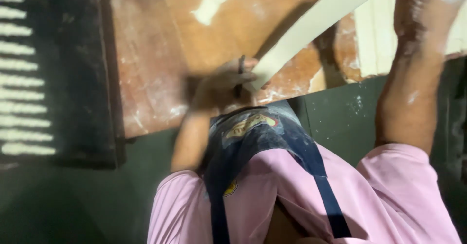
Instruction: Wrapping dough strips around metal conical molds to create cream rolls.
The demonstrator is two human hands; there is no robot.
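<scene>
A long pale strip of dough (311,25) stretches diagonally from upper right down to the middle of a floured wooden board (160,54). My left hand (224,83) is at the strip's lower end, fingers closed around a thin dark tool that presses against the dough. My right hand (418,5) is raised at the top right, gripping the strip's upper end; its fingers are cut off by the frame edge. I wear a pink shirt and a dark blue apron (272,146).
A dark tray (73,78) at the left holds a column of several pale twisted dough pieces (24,93). More flat dough sheets (374,35) lie on the board at the right. A dough scrap (211,3) rests near the top. Dark green floor lies below.
</scene>
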